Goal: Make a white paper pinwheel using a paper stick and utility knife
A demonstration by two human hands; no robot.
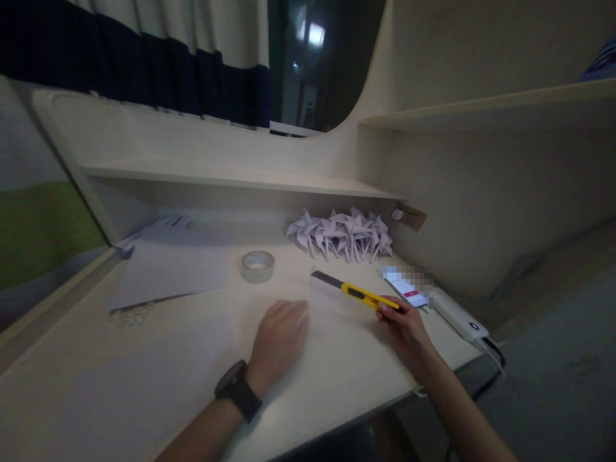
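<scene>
My right hand (405, 326) is closed around the rear end of a yellow box cutter (368, 296). Its long blade is out and points left, over a faint pale piece of paper (332, 294) on the desk. My left hand (280, 337), with a black watch on the wrist, is low over the desk at the left edge of that paper. It is seen from the back and blurred, so its fingers are hard to make out. Just beyond it stands a roll of clear tape (258, 266). Several white paper pinwheels (344, 232) lie together at the back.
A stack of white paper (173, 263) is at the left, with small loose pieces (132, 316) by its near corner. More paper (158, 378) lies in front. A phone (407, 287) and a white power strip (457, 314) line the right edge. A low shelf (240, 176) overhangs the back.
</scene>
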